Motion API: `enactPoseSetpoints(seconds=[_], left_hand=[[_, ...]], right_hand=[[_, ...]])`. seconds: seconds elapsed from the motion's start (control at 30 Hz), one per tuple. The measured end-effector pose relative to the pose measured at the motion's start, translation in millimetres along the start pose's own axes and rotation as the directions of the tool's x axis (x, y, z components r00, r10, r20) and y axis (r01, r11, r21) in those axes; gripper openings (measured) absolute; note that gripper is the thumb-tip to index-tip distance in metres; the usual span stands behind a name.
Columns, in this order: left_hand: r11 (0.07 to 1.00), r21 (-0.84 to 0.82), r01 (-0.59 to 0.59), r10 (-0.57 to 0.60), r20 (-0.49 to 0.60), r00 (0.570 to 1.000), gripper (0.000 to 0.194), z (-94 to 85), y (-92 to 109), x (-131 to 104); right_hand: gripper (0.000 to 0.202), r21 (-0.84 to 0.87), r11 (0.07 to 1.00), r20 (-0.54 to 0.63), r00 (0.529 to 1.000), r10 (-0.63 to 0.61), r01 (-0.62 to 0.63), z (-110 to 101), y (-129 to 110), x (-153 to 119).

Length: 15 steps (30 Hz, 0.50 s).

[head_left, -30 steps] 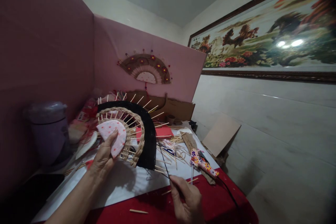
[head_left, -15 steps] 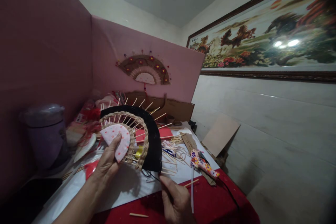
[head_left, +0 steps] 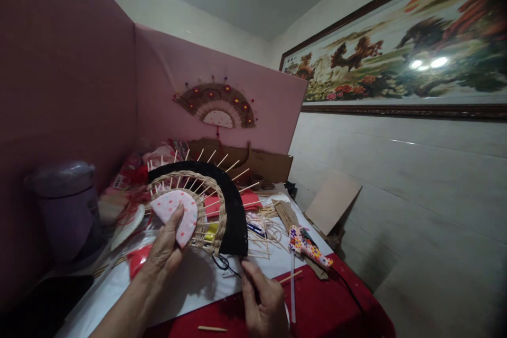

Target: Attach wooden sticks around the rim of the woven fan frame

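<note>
A fan-shaped weaving of thin sticks has a black outer band (head_left: 233, 211) and a braided straw band (head_left: 222, 206). Its pink dotted half-round centre (head_left: 186, 216) is gripped by my left hand (head_left: 168, 243), thumb on the front and the other fingers behind. At the lower right end of the black band, my right hand (head_left: 263, 296) is closed, thumb and forefinger pinched at the edge; what lies between the fingertips is too small to make out. A loop of black cord (head_left: 222, 263) hangs beside them.
A flower-patterned glue gun (head_left: 307, 248) lies on cardboard at the right. Loose sticks and strings (head_left: 273, 229) lie behind the weaving. One short stick (head_left: 213, 329) rests on the red cloth (head_left: 325, 301). A lidded bin (head_left: 69, 211) stands left; a finished fan (head_left: 217, 105) hangs behind.
The weaving has tilted slightly, its lower right end shifting a little right and up. My right hand has moved slightly with it, still at the edge of the black band.
</note>
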<state>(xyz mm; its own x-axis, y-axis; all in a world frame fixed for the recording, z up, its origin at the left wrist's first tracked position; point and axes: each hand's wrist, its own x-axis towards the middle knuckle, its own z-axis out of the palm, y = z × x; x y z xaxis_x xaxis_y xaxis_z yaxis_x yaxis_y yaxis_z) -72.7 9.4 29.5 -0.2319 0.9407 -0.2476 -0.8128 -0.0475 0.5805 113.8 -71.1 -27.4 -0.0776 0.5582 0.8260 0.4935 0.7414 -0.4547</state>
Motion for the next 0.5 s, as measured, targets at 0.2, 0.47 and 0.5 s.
enactPoseSetpoints(seconds=[0.2,0.47,0.5], left_hand=[[0.997,0.026,-0.075,0.071,0.137,0.988,0.021,5.7,-9.9,-11.7],[0.998,0.006,0.055,-0.055,0.172,0.984,0.022,3.9,-12.0,-10.0],[0.998,-0.013,0.066,-0.063,0.164,0.984,0.022,3.6,-12.4,-9.5]], right_hand=[[0.023,-0.239,0.971,-0.102,0.995,-0.01,-0.014,0.3,0.5,14.7],[0.024,-0.354,0.934,-0.042,0.999,0.023,-0.036,9.0,-5.7,19.4],[0.024,-0.357,0.933,-0.04,0.999,0.027,-0.04,10.8,-5.7,18.5]])
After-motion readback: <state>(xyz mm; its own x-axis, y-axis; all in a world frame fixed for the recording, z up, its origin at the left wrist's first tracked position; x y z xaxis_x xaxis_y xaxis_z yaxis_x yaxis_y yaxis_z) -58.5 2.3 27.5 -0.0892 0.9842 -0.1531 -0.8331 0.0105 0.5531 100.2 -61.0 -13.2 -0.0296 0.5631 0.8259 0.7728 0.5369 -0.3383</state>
